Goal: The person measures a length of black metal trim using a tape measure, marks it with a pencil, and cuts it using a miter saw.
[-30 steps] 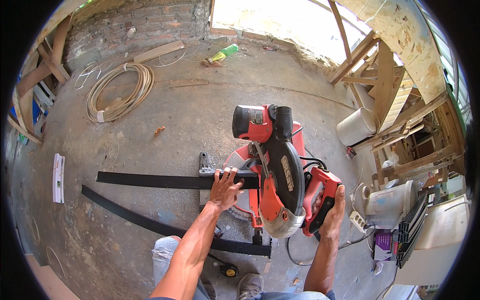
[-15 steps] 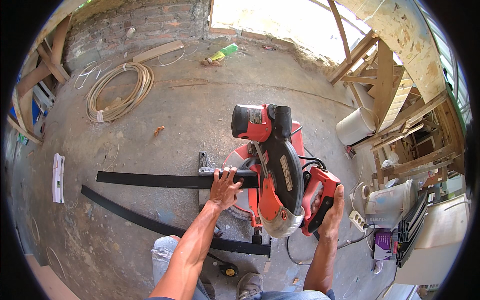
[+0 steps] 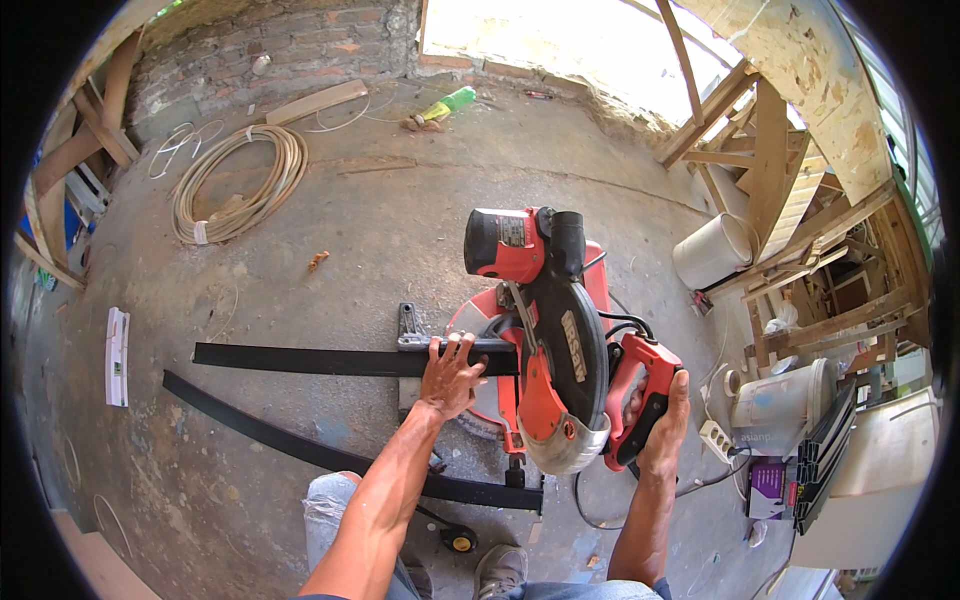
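Note:
A red and black miter saw [image 3: 560, 300] stands on the floor in front of me. My right hand [image 3: 664, 435] is wrapped round its handle [image 3: 638, 432]. A long black strip [image 3: 300, 360] lies across the saw's base against the metal fence [image 3: 425, 343], its right end by the blade guard [image 3: 545, 395]. My left hand [image 3: 450, 380] presses the strip to the fence with its fingers curled over the top. The blade is hidden behind the guard. A second black strip [image 3: 255, 428] lies nearer me, passing under my left forearm.
A tape measure [image 3: 459, 540] lies by my shoes. To the right are a power strip [image 3: 715, 440], a white bucket [image 3: 785, 400] and stacked timber [image 3: 780, 180]. A coiled hose [image 3: 285, 180], a green bottle [image 3: 450, 103] and a white spirit level [image 3: 117, 355] lie on the floor.

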### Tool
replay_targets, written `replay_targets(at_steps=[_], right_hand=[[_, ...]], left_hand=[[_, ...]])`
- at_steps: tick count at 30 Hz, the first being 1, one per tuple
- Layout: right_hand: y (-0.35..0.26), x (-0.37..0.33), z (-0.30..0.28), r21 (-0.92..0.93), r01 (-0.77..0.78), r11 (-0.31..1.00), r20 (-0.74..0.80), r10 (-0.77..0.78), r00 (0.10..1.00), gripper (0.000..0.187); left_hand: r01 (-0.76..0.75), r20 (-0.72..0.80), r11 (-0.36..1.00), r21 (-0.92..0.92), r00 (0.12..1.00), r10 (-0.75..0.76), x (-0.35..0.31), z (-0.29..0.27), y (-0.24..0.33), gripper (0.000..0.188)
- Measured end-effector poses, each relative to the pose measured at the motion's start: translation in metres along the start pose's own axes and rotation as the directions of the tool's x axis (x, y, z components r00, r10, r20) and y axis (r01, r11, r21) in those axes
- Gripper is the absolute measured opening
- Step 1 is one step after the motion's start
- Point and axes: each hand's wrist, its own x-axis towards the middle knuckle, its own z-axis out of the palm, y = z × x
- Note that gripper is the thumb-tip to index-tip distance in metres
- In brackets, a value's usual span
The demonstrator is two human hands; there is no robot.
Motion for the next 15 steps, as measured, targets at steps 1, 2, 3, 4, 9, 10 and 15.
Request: replay_targets(at_steps=[1, 2, 3, 4, 9, 10, 15], right_hand=[[0.0006, 0.0002, -0.0003, 0.007, 0.003, 1.0, -0.003, -0.003, 1.0, 0.072], [0.0005, 0.0003, -0.0005, 0.014, 0.006, 1.0, -0.007, -0.006, 1.0, 0.072], [0.0009, 0.0003, 0.0003, 0.015, 0.005, 1.0, -0.006, -0.005, 1.0, 0.072], [0.0009, 0.0002, 0.0015, 0.021, 0.009, 1.0, -0.014, -0.008, 1.0, 0.072], [0.0008, -0.0008, 0.0014, 0.018, 0.011, 1.0, -0.007, -0.011, 1.0, 0.072], [0.0017, -0.0005, 0.0008, 0.008, 0.015, 1.0, -0.011, -0.015, 1.0, 0.072], [0.0028, -0.0002, -0.0007, -0.009, 0.02, 1.0, -0.015, -0.02, 1.0, 0.073]], left_hand=[[-0.001, 0.0, 1.0, 0.001, 1.0, 0.001, 0.0004, -0.0011, 0.0005, 0.043], [-0.001, -0.002, 1.0, 0.001, 1.0, 0.001, 0.0008, -0.002, 0.0009, 0.043], [0.003, 0.008, 1.0, 0.002, 1.0, -0.003, 0.0005, -0.0021, 0.0009, 0.043], [0.007, 0.017, 1.0, 0.002, 1.0, -0.007, 0.0002, -0.002, 0.0008, 0.043], [0.009, 0.008, 1.0, 0.0, 1.0, -0.009, -0.0009, 0.0027, -0.0011, 0.043], [0.009, 0.006, 1.0, 0.0, 1.0, -0.009, -0.0007, 0.0031, -0.0009, 0.043], [0.009, 0.013, 1.0, -0.004, 1.0, -0.009, 0.0002, -0.0006, 0.0005, 0.043]])
